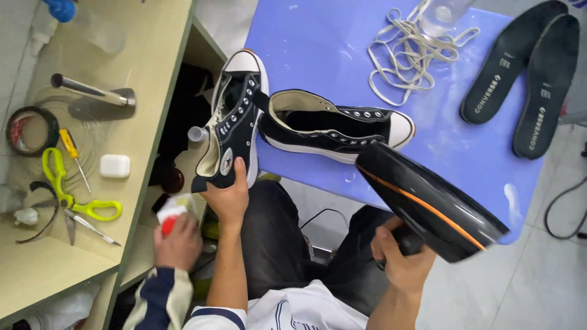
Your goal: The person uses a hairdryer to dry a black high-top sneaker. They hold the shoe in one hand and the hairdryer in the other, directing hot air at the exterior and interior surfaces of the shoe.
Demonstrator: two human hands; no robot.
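Canvas high-top sneaker (235, 131), light and floppy, pinched at its heel collar by my left hand (229, 195); right hand (400, 256) grips hair dryer (431, 205) handle, rigid, slick.

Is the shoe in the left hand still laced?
No: the black high-top shoe in the left hand has bare eyelets, and loose laces lie on the blue table.

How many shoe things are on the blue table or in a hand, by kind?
High-top shoes: 2 (shoe held by left hand, shoe on table)
Insoles: 2 (insole, second insole)
Lace bundles: 1 (laces)
Total: 5
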